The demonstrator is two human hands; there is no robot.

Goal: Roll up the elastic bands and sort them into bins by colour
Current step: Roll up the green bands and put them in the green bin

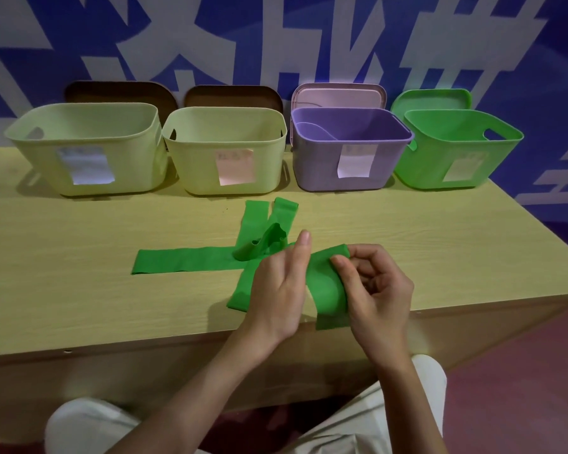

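Several green elastic bands (pixel 184 260) lie crossed on the wooden table (pixel 79 290), one stretching left, others reaching toward the bins. Between my hands is the folded end of one green band (pixel 325 283), hanging a little over the table's front edge. My right hand (pixel 374 290) pinches that end with curled fingers. My left hand (pixel 279 290) holds the band's other side, index finger pointing up. Four bins stand in a row behind: two pale yellow-green bins (pixel 89 149) (pixel 223 152), a purple bin (pixel 351 149) and a green bin (pixel 456 152).
Each bin has a paper label on its front. Lids lean on the blue-and-white wall behind the bins: two brown, one pink (pixel 338 96), one green (pixel 430 99). My knees in light trousers sit below the table's front edge. A dark red floor lies to the right.
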